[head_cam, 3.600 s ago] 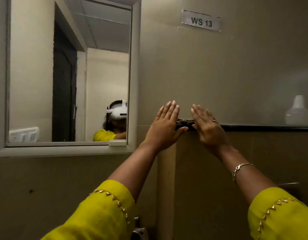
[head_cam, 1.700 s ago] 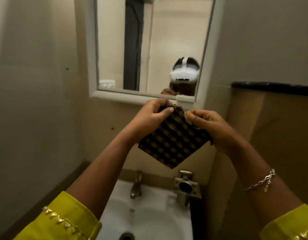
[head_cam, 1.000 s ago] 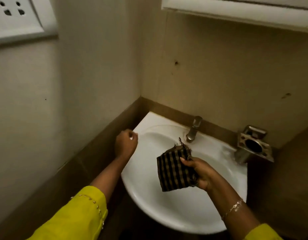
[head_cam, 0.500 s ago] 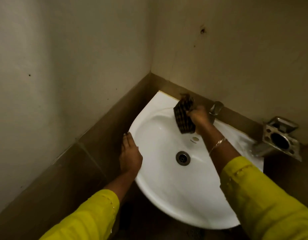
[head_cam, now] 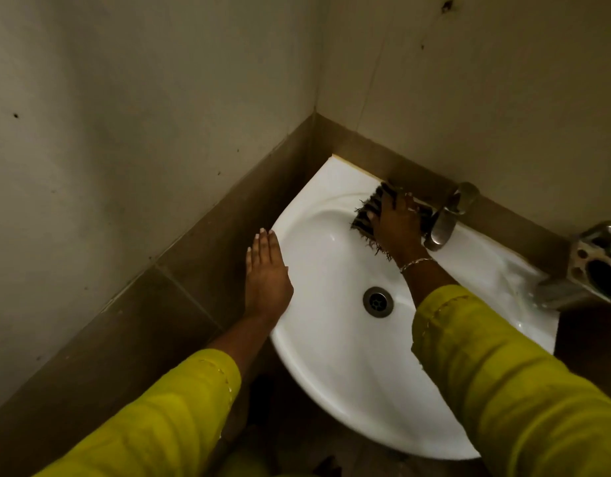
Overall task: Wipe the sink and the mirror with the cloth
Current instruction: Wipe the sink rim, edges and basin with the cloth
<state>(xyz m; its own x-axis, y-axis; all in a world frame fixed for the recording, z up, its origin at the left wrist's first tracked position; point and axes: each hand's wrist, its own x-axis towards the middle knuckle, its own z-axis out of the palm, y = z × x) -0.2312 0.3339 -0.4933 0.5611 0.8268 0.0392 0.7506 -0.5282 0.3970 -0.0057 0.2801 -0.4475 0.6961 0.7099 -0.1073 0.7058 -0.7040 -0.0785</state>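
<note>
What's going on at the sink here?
A person is wiping the white sink with a dark checked cloth. The right hand presses the cloth onto the back rim, just left of the tap. The left hand rests flat at the sink's left edge, fingers straight. The mirror is out of view.
</note>
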